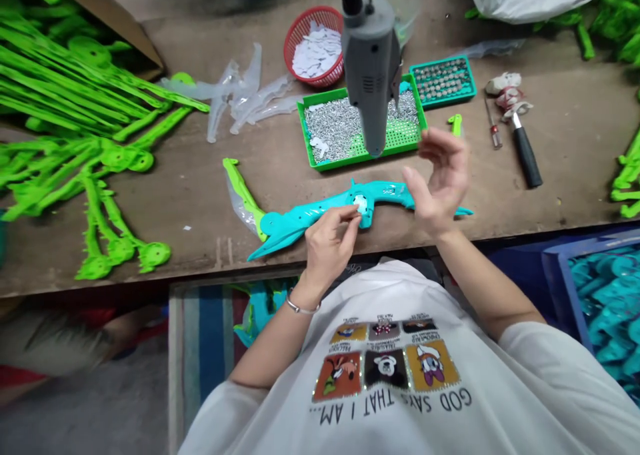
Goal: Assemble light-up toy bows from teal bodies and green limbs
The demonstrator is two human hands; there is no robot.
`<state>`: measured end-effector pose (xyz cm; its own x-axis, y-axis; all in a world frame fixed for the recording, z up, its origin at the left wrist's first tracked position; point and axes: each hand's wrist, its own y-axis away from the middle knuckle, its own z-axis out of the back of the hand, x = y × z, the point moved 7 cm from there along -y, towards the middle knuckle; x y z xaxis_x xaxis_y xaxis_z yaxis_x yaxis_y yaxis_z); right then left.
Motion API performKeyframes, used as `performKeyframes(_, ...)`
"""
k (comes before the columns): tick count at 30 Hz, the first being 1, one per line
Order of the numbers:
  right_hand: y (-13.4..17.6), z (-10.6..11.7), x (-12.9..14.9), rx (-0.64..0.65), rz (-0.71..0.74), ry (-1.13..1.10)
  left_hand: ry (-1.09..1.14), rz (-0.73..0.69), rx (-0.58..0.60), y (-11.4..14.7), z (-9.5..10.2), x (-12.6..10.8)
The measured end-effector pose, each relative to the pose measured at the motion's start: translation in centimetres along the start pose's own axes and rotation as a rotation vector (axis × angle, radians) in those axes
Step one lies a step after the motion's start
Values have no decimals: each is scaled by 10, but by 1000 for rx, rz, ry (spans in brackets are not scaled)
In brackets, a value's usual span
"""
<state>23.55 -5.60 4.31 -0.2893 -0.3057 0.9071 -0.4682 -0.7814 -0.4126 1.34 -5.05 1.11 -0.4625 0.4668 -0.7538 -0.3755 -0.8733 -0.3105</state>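
Observation:
A teal plastic toy part (313, 213), long and curved like a bow, lies along the front of the bench. A green arm with a clear piece (245, 192) joins its left end. Over its middle, my left hand (331, 240) is closed in a pinch, fingertips at a small white piece (361, 204) in the round recess. Whether the piece is lifted or seated, I cannot tell. Above the toy part's right half, my right hand (443, 182) is raised with thumb and fingers apart, holding nothing visible. It hides some of the teal part behind it.
A grey power screwdriver (374, 75) hangs over a green tray (327, 165) of screws. Behind are a red basket (327, 78) of white pieces and a teal tray (453, 98) of small metal parts. A hammer (527, 155) and screwdriver (495, 135) lie right; green parts (75, 102) pile left.

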Motion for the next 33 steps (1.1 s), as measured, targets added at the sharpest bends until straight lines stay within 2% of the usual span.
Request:
performKeyframes(2,32,3,-1,29,-11,-1,-72,-92,36,-3,-3,-5)
performKeyframes(4,66,-6,-10,171,-90,-61,-139,-165,76,-4,-7,-7)
performKeyframes(6,96,-15,-29,268,-282,-138,-192,-192,97,-4,-10,-6)
performKeyframes(9,122,-20,-51,250,-520,-233,-240,-206,106,-2,-13,-7)
performKeyframes(13,121,-23,-56,228,-566,-313,-255,-233,111,-2,-18,-14)
performKeyframes(19,115,-27,-55,233,-479,-299,-400,-262,113,1,-25,-12)
performKeyframes(25,114,-26,-53,224,-439,-303,-525,-431,93,10,-30,-1)
performKeyframes(29,113,-25,-51,222,-412,-301,-585,-516,66,6,-28,-12)
performKeyframes(33,112,-24,-52,214,-423,-310,-641,-577,113,4,-29,-22)
